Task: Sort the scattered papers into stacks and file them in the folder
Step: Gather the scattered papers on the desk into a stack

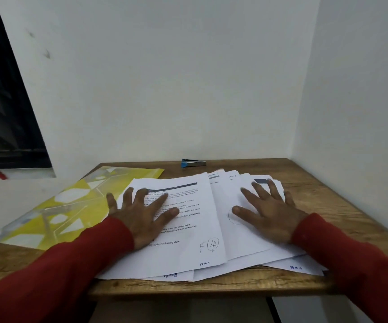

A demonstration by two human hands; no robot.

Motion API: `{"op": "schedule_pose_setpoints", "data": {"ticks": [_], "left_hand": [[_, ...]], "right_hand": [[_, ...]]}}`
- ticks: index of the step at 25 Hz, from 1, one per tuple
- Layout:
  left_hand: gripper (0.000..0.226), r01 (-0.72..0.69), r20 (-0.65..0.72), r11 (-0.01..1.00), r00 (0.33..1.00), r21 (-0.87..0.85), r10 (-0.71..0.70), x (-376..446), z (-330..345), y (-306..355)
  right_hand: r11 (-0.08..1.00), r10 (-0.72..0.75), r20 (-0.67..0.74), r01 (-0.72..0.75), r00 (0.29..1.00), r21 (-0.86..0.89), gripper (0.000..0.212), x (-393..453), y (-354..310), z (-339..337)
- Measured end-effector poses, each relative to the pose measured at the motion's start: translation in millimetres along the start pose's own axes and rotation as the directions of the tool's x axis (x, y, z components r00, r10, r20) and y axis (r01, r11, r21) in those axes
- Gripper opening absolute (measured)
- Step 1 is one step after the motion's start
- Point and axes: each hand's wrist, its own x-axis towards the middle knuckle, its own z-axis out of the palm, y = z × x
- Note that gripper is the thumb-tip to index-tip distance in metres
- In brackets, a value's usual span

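Papers (211, 220): loose overlapping heap across middle and right of wooden table (305, 183), long axis of most sheets running near to far, near edges fanned and uneven at table's near edge. Top left sheet printed, marked "F 4" by hand near its near right corner.

Folder (55, 210): yellow, patterned, lying flat at left of heap, long axis running from near left to far right, its near left part overhanging table's left edge. Right edge tucked under, or at least touching, left sheets; exact overlap hard to tell.

Left hand (141, 213): flat on printed top sheet, fingers (130, 194) straight and spread wide, pressing down, gripping nothing. Nearer of the two to folder, just right of it.

Right hand (267, 213): flat on right part of heap, fingers (260, 190) straight and spread, pressing, holding nothing.

Stapler (193, 163): blue and metal, at far edge, well apart from both hands.

Judgement: sorting not yet begun; no separate stacks formed. Sheets lie directly under both palms; sliding apart or squaring probably next.
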Motion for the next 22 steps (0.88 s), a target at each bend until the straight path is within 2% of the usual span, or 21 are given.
{"op": "schedule_pose_setpoints", "data": {"ticks": [2, 5, 7, 9, 11, 12, 15, 17, 19, 20, 21, 22], "left_hand": [[0.103, -0.084, -0.02, 0.995, 0.996, -0.05, 0.083, 0.6, -2.8, 8.0], [0.107, -0.184, 0.115, 0.972, 0.973, -0.143, 0.201, -0.4, 4.0, 28.7], [0.109, -0.125, 0.051, 0.98, 0.99, -0.154, 0.134, -1.0, 3.0, 17.5], [0.117, 0.032, -0.017, 0.996, 0.999, -0.08, -0.033, -0.1, -0.6, -11.7], [0.125, 0.169, 0.035, 0.985, 0.985, -0.027, -0.168, -3.0, -1.9, -38.1], [0.127, 0.199, 0.08, 0.98, 0.977, -0.005, -0.198, -4.9, -0.8, -43.8], [0.123, 0.193, 0.074, 0.98, 0.978, 0.05, -0.197, -4.8, 6.3, -38.3], [0.114, 0.18, 0.003, 0.982, 0.984, 0.056, -0.181, -0.8, 4.3, -33.7], [0.111, 0.179, -0.025, 0.984, 0.984, 0.014, -0.178, 4.0, -3.8, -35.6], [0.119, 0.183, -0.004, 0.983, 0.983, -0.022, -0.184, 7.1, -7.6, -37.6], [0.131, 0.18, 0.029, 0.982, 0.984, -0.063, -0.178, 10.2, -11.4, -38.7], [0.14, 0.166, 0.059, 0.981, 0.985, -0.103, -0.161, 13.1, -15.1, -38.0]], "right_hand": [[0.996, -0.087, -0.005, 0.087, 0.996, 0.025, 0.104, -1.6, -15.7, -5.0], [0.977, -0.187, 0.202, 0.16, 0.962, 0.141, 0.089, -7.3, -42.4, -7.0], [0.967, -0.198, 0.174, 0.163, 0.965, 0.194, 0.091, -6.7, -41.7, -3.7], [0.98, -0.113, 0.076, 0.099, 0.991, 0.17, 0.105, -4.4, -23.1, -6.4], [0.996, -0.016, 0.07, 0.009, 0.997, 0.094, 0.126, -4.8, 0.2, -10.1], [0.996, 0.01, 0.102, -0.019, 0.995, 0.086, 0.128, -7.3, 4.9, -12.4], [0.993, -0.043, 0.21, 0.02, 0.977, 0.112, 0.111, -13.6, -12.1, -7.8], [0.971, -0.067, 0.152, 0.029, 0.986, 0.239, 0.092, -10.7, -18.7, -6.4], [0.958, 0.053, -0.003, -0.05, 0.999, 0.281, 0.095, -0.1, -1.3, -9.3], [0.968, 0.145, -0.079, -0.125, 0.986, 0.22, 0.106, 6.1, 12.8, -8.8], [0.968, 0.231, -0.1, -0.218, 0.968, 0.123, 0.113, 10.1, 25.6, -9.8], [0.952, 0.305, -0.074, -0.302, 0.95, 0.041, 0.111, 12.7, 32.8, -9.1]]}}
